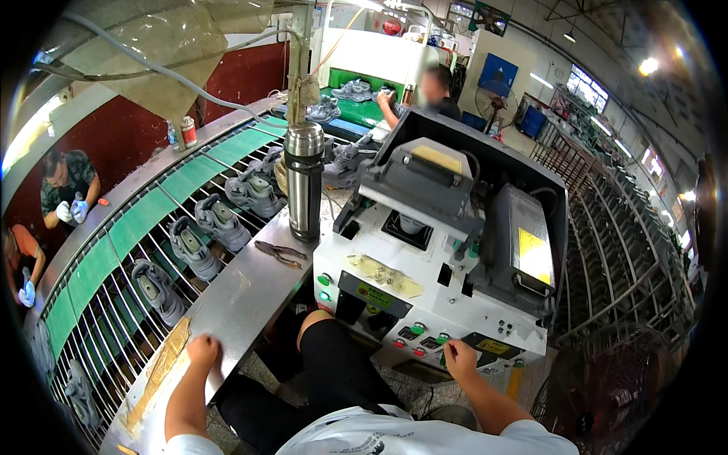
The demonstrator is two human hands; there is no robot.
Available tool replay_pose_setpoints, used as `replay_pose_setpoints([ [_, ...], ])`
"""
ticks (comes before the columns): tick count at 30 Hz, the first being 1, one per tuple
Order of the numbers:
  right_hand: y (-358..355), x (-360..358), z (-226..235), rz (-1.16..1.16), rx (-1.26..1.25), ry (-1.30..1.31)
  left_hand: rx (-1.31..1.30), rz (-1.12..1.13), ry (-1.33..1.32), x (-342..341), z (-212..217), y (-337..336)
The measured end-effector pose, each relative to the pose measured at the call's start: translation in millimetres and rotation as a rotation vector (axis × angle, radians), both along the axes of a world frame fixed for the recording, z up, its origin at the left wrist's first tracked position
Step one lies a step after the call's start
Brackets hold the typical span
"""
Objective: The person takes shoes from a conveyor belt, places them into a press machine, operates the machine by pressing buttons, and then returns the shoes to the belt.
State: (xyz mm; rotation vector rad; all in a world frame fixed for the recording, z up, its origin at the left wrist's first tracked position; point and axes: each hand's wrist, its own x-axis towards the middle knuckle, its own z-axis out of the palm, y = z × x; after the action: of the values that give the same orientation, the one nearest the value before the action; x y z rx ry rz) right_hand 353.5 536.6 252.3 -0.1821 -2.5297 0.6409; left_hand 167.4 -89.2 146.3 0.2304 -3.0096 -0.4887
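Press machine (440,258) beside steel flask (304,182)

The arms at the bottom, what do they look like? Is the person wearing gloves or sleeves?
No gloves: the left hand and the right hand are both bare, with no watch or rings that I can see. The forearms are bare too. Short white sleeves end above the elbows, part of a white shirt with a small dark print on the front.
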Motion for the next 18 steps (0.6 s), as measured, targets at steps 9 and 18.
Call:
replay_pose_setpoints([
  [9,34.5,-98.0,37.3,-0.113,0.058,0.227,0.046,0.36,0.344,95.1,-13.3,-14.3],
  [18,34.0,-100.3,16.7,-0.169,0.088,0.182,0.017,0.392,0.289,96.4,-5.2,-14.2],
])
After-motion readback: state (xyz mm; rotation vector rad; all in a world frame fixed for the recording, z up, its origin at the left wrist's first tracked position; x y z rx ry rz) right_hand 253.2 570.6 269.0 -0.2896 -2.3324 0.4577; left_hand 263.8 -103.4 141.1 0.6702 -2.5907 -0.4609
